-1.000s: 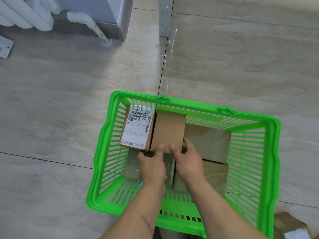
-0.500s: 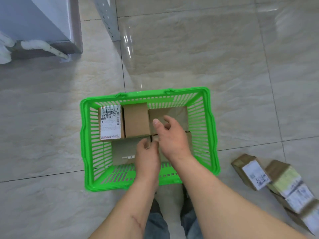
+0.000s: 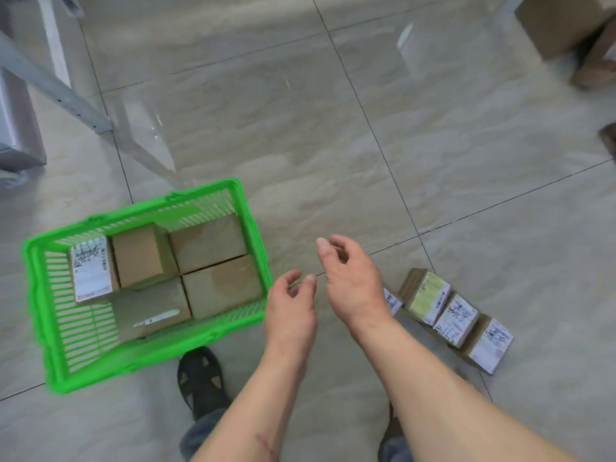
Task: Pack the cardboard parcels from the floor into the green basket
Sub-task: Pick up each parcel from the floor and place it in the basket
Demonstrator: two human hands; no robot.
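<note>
Both hands are now leaving the green basket (image 3: 146,356) at lower left, empty, fingers apart: left hand (image 3: 290,311), right hand (image 3: 353,281). They are heading for floor parcels (image 3: 455,320) at lower right; packing is continuing.

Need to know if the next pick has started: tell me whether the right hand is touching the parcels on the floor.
Apart. In the head view the right hand is open and empty, short of the floor parcels.

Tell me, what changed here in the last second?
Both hands let go of the plain brown cardboard box and left the green plastic basket, moving right: left hand, right hand, both empty. The packed boxes kept their places.
</note>
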